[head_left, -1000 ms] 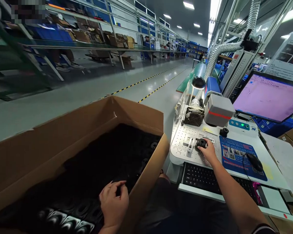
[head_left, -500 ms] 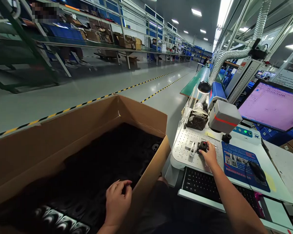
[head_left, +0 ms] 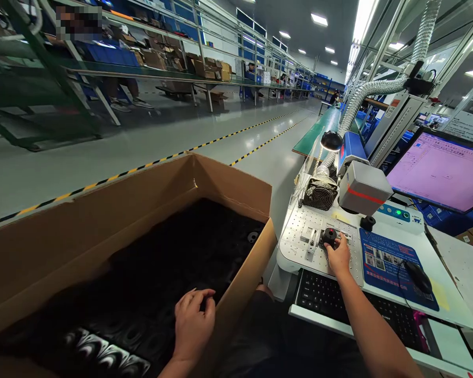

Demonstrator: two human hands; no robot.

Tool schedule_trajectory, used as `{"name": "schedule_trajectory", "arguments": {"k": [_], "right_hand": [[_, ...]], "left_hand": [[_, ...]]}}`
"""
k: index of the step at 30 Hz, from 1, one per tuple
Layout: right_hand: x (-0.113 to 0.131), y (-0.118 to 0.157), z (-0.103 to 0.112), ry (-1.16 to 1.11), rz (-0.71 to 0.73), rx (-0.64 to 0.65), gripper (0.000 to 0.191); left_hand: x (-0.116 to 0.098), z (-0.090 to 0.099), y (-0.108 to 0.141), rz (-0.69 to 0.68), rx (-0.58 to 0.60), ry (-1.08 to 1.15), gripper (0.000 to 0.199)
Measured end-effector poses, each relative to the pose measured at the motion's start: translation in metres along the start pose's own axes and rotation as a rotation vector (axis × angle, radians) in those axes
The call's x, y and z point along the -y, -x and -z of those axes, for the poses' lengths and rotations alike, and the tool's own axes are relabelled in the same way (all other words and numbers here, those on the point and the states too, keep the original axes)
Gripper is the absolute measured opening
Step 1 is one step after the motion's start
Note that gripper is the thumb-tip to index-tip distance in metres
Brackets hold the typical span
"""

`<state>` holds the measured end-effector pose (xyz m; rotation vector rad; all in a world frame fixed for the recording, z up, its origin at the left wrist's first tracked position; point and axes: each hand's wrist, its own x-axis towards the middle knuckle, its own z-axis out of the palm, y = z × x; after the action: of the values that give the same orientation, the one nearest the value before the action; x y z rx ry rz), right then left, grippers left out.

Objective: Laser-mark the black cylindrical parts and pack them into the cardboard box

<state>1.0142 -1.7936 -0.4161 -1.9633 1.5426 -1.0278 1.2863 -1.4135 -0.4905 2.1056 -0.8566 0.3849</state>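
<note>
My right hand (head_left: 339, 255) has its thumb and fingers round a black round part (head_left: 329, 237), which sits beside a small metal block on the perforated metal plate (head_left: 299, 247). A grey machine head with a red stripe (head_left: 364, 188) hangs above and behind it. My left hand (head_left: 195, 320) is over the near right side of a large cardboard box (head_left: 232, 184), its fingers curled together; anything between them is too hidden to make out. Dark parts (head_left: 189, 247) fill the box, with several shiny silver-and-black pieces (head_left: 110, 354) at its near left.
Another black part (head_left: 367, 223) stands near the blue mat (head_left: 394, 268) with a mouse (head_left: 418, 276). A keyboard (head_left: 323, 294) lies on a tray below. The monitor (head_left: 441, 168) is at the right, a fan (head_left: 320, 193) behind the plate. People sit at far benches.
The view has shifted slightly. My right hand has moved a little lower around the black part, its fingers closer together. My left hand keeps nearly the same pose over the box.
</note>
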Motion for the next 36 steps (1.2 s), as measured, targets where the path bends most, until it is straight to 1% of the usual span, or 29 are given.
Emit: {"name": "schedule_trajectory", "arguments": {"k": [4, 6, 8, 10, 12, 14, 15, 18, 21, 25, 30, 33, 36], "right_hand": [[0.007, 0.001, 0.008, -0.025, -0.026, 0.051, 0.087], [0.010, 0.006, 0.020, -0.043, -0.020, 0.056, 0.090], [0.010, 0.019, 0.038, -0.054, 0.018, 0.041, 0.087], [0.005, 0.042, 0.060, -0.067, 0.071, 0.018, 0.078], [-0.005, 0.073, 0.081, -0.094, 0.121, 0.010, 0.066], [-0.017, 0.108, 0.099, -0.130, 0.157, 0.047, 0.057], [-0.024, 0.126, 0.105, -0.144, 0.165, 0.086, 0.057], [-0.040, 0.168, 0.113, -0.153, 0.144, 0.216, 0.065], [-0.051, 0.190, 0.111, -0.118, 0.108, 0.273, 0.068], [-0.058, 0.197, 0.105, -0.087, 0.105, 0.286, 0.070], [-0.057, 0.192, 0.107, -0.100, 0.108, 0.271, 0.067], [-0.048, 0.175, 0.111, -0.098, 0.132, 0.234, 0.061], [-0.034, 0.144, 0.111, -0.091, 0.157, 0.178, 0.053]], "left_hand": [[-0.004, 0.003, 0.000, 0.068, 0.022, 0.015, 0.028], [-0.006, 0.005, -0.001, 0.105, 0.042, 0.012, 0.030], [-0.007, 0.007, -0.001, 0.142, 0.052, 0.010, 0.032], [-0.008, 0.008, -0.001, 0.164, 0.061, 0.010, 0.033], [-0.008, 0.007, -0.001, 0.174, 0.079, 0.004, 0.033], [-0.008, 0.005, -0.001, 0.181, 0.100, -0.011, 0.033], [-0.008, 0.004, -0.001, 0.185, 0.110, -0.017, 0.032], [-0.009, 0.002, 0.000, 0.187, 0.139, -0.029, 0.031], [-0.012, 0.004, -0.002, 0.188, 0.161, -0.039, 0.032], [-0.016, 0.008, -0.003, 0.201, 0.178, -0.048, 0.032], [-0.019, 0.009, -0.004, 0.217, 0.176, -0.046, 0.031], [-0.020, 0.009, -0.005, 0.222, 0.168, -0.045, 0.032], [-0.022, 0.011, -0.006, 0.211, 0.165, -0.036, 0.032]]}}
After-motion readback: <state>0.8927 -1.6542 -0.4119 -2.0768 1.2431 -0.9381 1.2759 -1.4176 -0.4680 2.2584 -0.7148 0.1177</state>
